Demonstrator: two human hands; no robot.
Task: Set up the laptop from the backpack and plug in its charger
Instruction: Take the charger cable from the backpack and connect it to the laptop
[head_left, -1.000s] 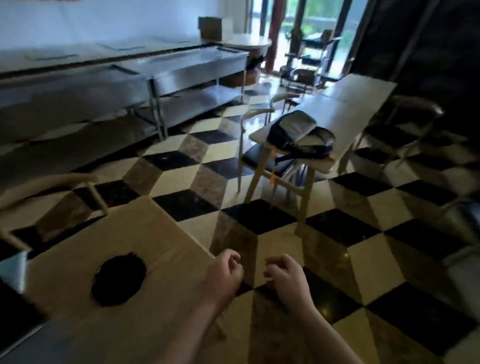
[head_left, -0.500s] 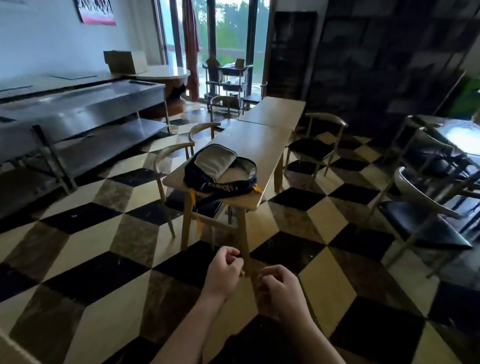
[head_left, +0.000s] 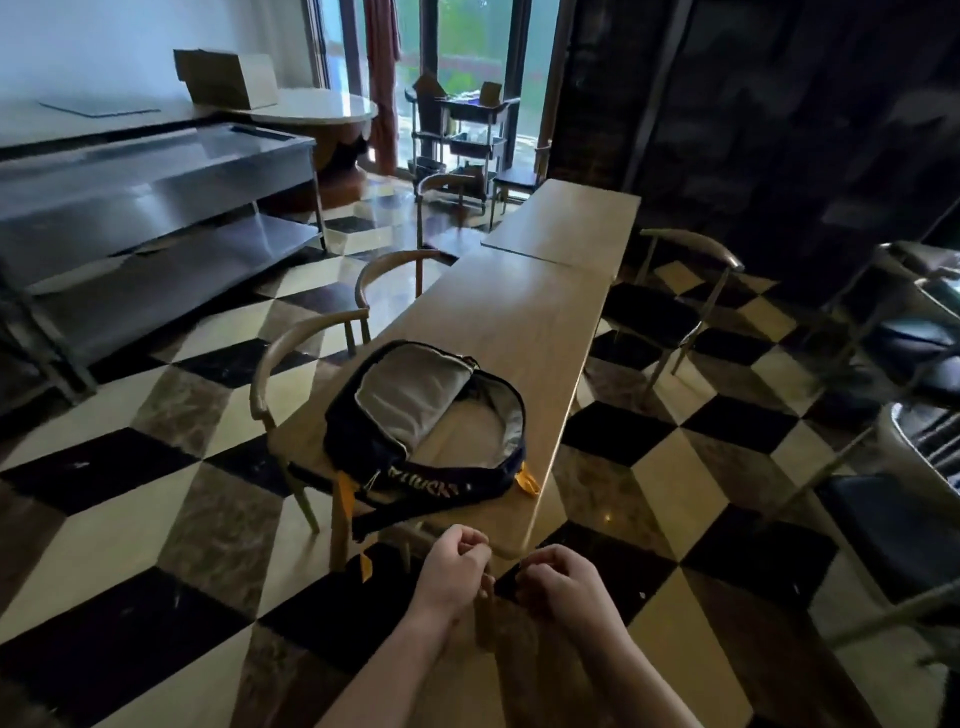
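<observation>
A dark blue backpack (head_left: 415, 421) with a grey lining and yellow tabs lies unzipped on the near end of a long wooden table (head_left: 519, 322). Its flap is folded back, and what it holds is hidden. One strap hangs over the table's front edge. My left hand (head_left: 454, 569) and my right hand (head_left: 563, 582) hover side by side just in front of the table's near corner, below the backpack. Both have curled fingers and hold nothing. No laptop or charger shows.
Wooden chairs with dark seats (head_left: 306, 353) stand along the table's left, and more chairs (head_left: 691, 291) on its right. A steel counter (head_left: 156, 208) runs along the left wall. A second table (head_left: 571, 223) adjoins the far end. The floor is chequered tile.
The view has turned and come much closer to the table with the backpack. My hands stay curled and together in front of me, now at the table's near corner.
</observation>
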